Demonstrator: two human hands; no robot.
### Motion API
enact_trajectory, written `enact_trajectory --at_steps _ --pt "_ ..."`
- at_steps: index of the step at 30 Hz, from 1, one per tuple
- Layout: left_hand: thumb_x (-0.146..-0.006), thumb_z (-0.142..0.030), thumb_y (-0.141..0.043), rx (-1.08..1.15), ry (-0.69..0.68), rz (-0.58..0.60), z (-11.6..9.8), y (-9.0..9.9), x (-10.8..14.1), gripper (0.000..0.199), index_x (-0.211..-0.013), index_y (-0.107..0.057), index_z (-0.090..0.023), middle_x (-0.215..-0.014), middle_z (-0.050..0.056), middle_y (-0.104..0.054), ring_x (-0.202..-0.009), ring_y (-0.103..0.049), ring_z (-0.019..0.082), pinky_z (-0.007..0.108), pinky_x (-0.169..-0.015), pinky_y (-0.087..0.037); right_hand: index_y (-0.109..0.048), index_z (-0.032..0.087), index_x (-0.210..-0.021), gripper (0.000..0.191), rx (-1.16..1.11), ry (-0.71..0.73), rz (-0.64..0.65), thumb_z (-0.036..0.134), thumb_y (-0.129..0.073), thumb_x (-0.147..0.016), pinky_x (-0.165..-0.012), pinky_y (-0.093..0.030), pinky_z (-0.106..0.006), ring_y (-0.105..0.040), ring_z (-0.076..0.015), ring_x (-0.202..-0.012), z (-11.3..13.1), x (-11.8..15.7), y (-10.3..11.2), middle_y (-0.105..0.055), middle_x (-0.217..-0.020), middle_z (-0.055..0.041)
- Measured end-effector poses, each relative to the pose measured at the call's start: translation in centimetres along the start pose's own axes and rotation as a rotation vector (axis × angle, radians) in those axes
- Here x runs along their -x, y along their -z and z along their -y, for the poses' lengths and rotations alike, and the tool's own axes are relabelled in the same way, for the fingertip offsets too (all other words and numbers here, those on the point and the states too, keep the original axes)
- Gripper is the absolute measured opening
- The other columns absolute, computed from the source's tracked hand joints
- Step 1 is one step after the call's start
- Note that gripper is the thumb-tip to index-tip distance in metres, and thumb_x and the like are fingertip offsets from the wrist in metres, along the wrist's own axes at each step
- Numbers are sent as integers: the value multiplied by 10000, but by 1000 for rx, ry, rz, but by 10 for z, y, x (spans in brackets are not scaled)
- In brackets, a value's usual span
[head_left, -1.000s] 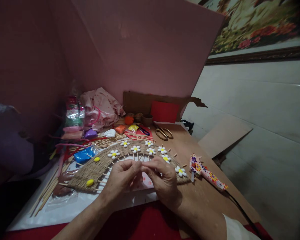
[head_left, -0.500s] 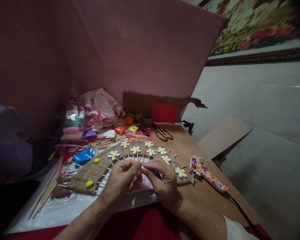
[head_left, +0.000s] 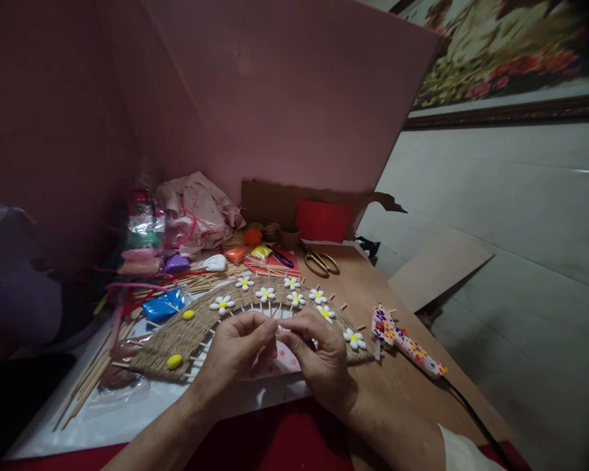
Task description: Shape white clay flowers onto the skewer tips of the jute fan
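- Two bare hands, left hand [head_left: 238, 350] and right hand [head_left: 324, 360], fingertips together, both closed in a pinch.
- Held between them: small white piece [head_left: 280, 330], mostly hidden by the fingers; exact shape can't be told.
- Changed over the last second: very little. White piece hidden a second ago, then peeked out between the fingertips and shows slightly now; hands basically same spot. Background drifted slightly left in view, likely head movement.
- Meaning: probably still working the piece by fingertip, nothing placed yet.
- Woven arc [head_left: 160, 347] lies on the bench [head_left: 397, 399], just beyond the hands, partly covered by them. Its eight clearly visible white flowers [head_left: 222, 304] unchanged.
- Two yellow ovals [head_left: 174, 362] at its left end have no petals, so decoration looks unfinished.
- Glue gun [head_left: 407, 343] lies to the right, untouched; scissors [head_left: 319, 261] farther back, same as before.
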State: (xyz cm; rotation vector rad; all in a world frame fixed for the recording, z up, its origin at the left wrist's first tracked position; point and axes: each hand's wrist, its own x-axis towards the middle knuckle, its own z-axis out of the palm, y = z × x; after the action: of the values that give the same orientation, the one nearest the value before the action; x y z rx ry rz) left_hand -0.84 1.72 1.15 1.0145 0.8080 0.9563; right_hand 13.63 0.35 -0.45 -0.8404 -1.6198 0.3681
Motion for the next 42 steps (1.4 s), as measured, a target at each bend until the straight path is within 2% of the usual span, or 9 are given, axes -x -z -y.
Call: enact_trajectory --at_steps 2,6,20,23,27,31,35,39,42 --pt "-687 -477 -677 -3 -6 -17 0 -1 0 363 -629 -578 -133 -472 -31 -513 -358 -365 35 155 -359 -240 -698 203 -858 97 -1 -11 -1 170 -627 -801 -544 -403 -247 -500 -119 -599 0 0 0 -567 -660 -4" --pt "-679 -460 -689 11 9 1 -1 -2 1 363 -590 -545 -138 -467 -30 -513 -360 -370 40 153 -354 -230 -680 200 -938 151 2 -18 5 178 -632 -796 -545 -402 -246 -484 -116 -586 -2 0 -1 -546 -655 7" --pt "-741 -479 -623 -34 -5 10 -1 0 2 367 -628 -550 -138 -484 -36 -503 -360 -361 37 158 -358 -224 -695 218 -889 116 -14 -17 5 177 -624 -806 -557 -419 -248 -509 -118 -615 -2 1 -1 -572 -688 -1" --pt "-726 -439 -656 -9 -14 24 0 0 1 341 -612 -531 -143 -495 -35 -516 -363 -367 38 162 -361 -221 -684 214 -930 142 -6 -18 23 186 -628 -802 -563 -420 -254 -509 -121 -619 -2 1 0 -575 -689 -1" --pt "-710 -476 -656 0 4 -12 1 0 1 354 -657 -565 -139 -485 -37 -510 -365 -383 38 154 -364 -241 -690 210 -844 85 -6 -17 -2 176 -620 -809 -565 -422 -249 -523 -119 -628 0 0 0 -599 -691 -4" --pt "-685 -475 -675 7 3 18 0 0 0 369 -605 -531 -145 -468 -34 -516 -337 -354 33 157 -340 -220 -680 200 -917 131 -4 -11 -3 175 -630 -798 -554 -416 -246 -508 -118 -609 0 -1 0 -575 -684 -1" --pt "-711 -489 -648 -8 -6 17 1 1 0 369 -640 -558 -139 -468 -28 -524 -348 -376 40 154 -346 -238 -684 199 -839 80 -11 -11 1 160 -624 -804 -567 -415 -242 -515 -116 -625 0 -1 0 -589 -689 -3" --pt "-715 -455 -660 13 -5 30 0 0 1 355 -609 -532 -141 -476 -28 -530 -345 -369 37 151 -343 -225 -670 206 -944 151 1 -13 5 187 -631 -800 -557 -415 -243 -499 -115 -608 0 -1 0 -567 -684 5" --pt "-704 -487 -657 31 4 14 -1 -1 1 372 -627 -545 -141 -465 -37 -514 -342 -361 35 148 -344 -235 -679 206 -872 87 3 -35 11 189 -617 -812 -579 -426 -248 -521 -121 -634 0 -1 0 -592 -695 -3"
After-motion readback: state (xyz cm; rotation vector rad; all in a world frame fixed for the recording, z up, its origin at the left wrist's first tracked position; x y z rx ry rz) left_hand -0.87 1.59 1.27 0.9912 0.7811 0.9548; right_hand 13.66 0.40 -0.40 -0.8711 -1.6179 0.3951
